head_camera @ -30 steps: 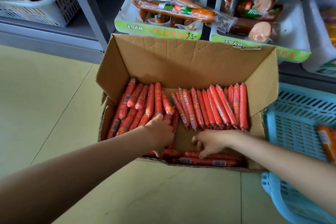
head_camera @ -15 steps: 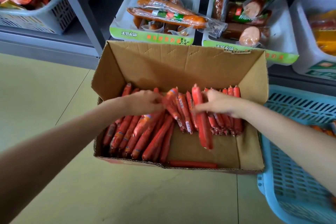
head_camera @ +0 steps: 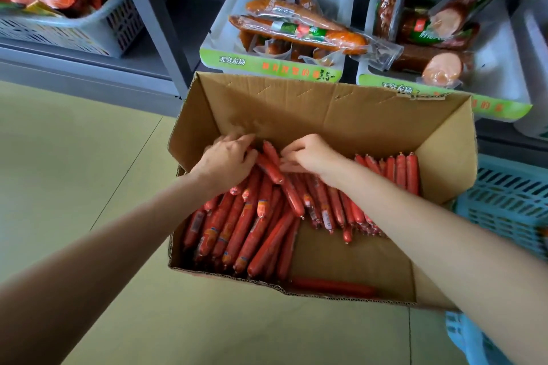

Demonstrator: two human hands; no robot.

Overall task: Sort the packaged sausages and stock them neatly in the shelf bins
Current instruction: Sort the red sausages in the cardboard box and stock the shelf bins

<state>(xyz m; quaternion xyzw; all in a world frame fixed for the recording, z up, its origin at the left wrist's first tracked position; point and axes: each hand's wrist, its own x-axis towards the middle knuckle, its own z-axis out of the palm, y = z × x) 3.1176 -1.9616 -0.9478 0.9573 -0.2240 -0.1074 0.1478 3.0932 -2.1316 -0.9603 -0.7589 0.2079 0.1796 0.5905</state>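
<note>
Red-wrapped sausages (head_camera: 261,225) fill the cardboard box (head_camera: 341,115), heaped under and nearer than both sets of fingertips. Left hand (head_camera: 226,158): palm down, forearm extended, fingers curled over the sausage tops by the far wall. Right hand (head_camera: 310,154): wrist bent, fingers curled, pinching sausage ends. One sausage (head_camera: 268,163) lies tilted between the hands.

Single head-worn view, close, angled forward and down over the cardboard box (head_camera: 326,109) toward the shelf.
</note>
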